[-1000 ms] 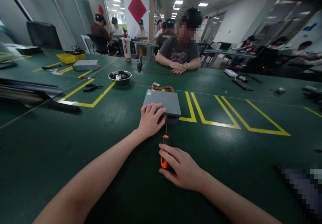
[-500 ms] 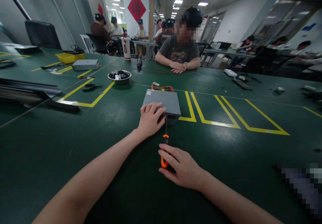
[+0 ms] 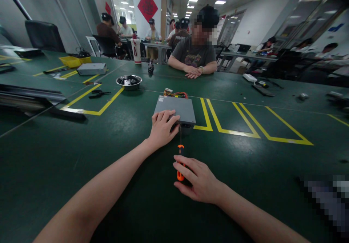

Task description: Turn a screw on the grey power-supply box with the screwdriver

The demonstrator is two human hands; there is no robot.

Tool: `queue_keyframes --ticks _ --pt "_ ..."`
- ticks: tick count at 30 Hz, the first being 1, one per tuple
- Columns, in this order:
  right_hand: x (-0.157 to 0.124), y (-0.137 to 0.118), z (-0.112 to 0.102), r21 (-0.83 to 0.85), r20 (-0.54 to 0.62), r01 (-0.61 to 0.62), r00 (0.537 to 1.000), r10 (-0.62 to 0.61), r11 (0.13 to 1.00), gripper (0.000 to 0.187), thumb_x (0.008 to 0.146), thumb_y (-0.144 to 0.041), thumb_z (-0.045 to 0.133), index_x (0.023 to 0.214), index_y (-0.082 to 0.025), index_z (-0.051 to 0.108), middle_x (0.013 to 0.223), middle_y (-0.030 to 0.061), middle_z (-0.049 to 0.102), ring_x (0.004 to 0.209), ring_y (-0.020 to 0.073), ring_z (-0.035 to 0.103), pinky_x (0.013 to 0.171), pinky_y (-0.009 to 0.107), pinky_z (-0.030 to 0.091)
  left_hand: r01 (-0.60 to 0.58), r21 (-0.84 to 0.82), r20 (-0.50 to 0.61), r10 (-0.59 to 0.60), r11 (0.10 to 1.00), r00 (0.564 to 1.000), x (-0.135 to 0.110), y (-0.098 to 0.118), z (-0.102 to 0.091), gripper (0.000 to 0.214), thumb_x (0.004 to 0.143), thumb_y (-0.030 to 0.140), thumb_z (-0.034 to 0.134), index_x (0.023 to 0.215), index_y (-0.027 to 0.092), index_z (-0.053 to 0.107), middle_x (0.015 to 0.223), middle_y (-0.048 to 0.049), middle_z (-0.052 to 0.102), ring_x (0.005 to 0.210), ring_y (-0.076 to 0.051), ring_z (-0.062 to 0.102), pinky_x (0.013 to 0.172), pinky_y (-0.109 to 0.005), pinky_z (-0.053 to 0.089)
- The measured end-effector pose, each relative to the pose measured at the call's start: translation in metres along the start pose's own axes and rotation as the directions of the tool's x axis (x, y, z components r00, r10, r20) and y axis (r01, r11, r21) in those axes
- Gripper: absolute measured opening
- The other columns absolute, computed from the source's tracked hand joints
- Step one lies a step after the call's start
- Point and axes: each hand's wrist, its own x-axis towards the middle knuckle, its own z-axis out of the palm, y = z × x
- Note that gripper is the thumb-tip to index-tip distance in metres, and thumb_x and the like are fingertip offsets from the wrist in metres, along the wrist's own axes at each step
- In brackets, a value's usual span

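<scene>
A grey computer power supply (image 3: 178, 106) lies flat on the green table, its bundle of coloured wires (image 3: 177, 94) at the far side. My left hand (image 3: 163, 128) grips its near left corner, fingers spread over the top and thumb at the front face. An orange and black screwdriver (image 3: 180, 175) points away from me, its thin shaft reaching the front of the power supply. Fingers of my right hand (image 3: 197, 179) are closed loosely around the handle. The exact spot where the tip meets the case is too small to make out.
Left of the power supply stands a metal bowl (image 3: 129, 87) with dark parts in it. Beyond are black pliers-like tools (image 3: 98, 94), a grey metal box (image 3: 92, 69) and a yellow tray (image 3: 71, 62). Across the table sits a person (image 3: 192, 55) with folded hands.
My right hand and the screwdriver handle have shifted slightly to the right. The left hand and power supply stay together in place.
</scene>
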Motion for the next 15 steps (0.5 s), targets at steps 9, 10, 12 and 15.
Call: queue_keyframes --ticks 9,10,12,15 --pt "-0.002 0.001 0.006 -0.001 -0.081 0.026 0.996 -0.026 1.000 0.031 0.083 -0.033 0.053 0.105 -0.012 0.046 0.117 0.0183 0.056 0.091 0.0174 0.060 0.072 0.030 0.051 0.009 -0.008 0.013 -0.009 1.000 1.000 0.000 0.001 -0.001 0.025 0.082 0.029 0.050 0.106 0.025 0.055 0.121 -0.0058 0.052 0.114 -0.024 0.042 0.092 -0.041 0.027" --pt "-0.003 0.002 0.007 0.017 -0.076 0.013 0.997 -0.012 1.000 0.032 0.083 -0.034 0.053 0.105 -0.013 0.045 0.117 0.0178 0.056 0.092 0.0173 0.060 0.073 0.030 0.051 0.008 -0.009 0.014 -0.008 1.000 1.000 0.000 0.001 -0.001 0.025 0.081 0.029 0.050 0.106 0.025 0.055 0.121 -0.0059 0.052 0.114 -0.024 0.041 0.092 -0.042 0.027" --pt "-0.004 0.002 0.007 0.045 -0.042 -0.024 0.999 0.026 0.999 0.034 0.083 -0.037 0.052 0.106 -0.014 0.044 0.118 0.0171 0.055 0.097 0.0185 0.059 0.076 0.032 0.052 0.006 -0.010 0.015 -0.006 1.000 1.000 0.000 0.001 -0.002 0.025 0.082 0.029 0.050 0.106 0.025 0.055 0.121 -0.0061 0.052 0.114 -0.024 0.042 0.092 -0.042 0.027" --pt "-0.003 0.002 0.003 0.050 0.041 -0.037 0.999 0.035 0.998 0.040 0.084 -0.036 0.048 0.117 -0.013 0.041 0.123 0.0179 0.050 0.106 0.0212 0.055 0.079 0.034 0.051 0.012 -0.011 0.013 -0.012 1.000 1.000 0.000 0.001 -0.002 0.025 0.082 0.029 0.050 0.105 0.025 0.055 0.121 -0.0058 0.052 0.114 -0.024 0.042 0.092 -0.041 0.027"
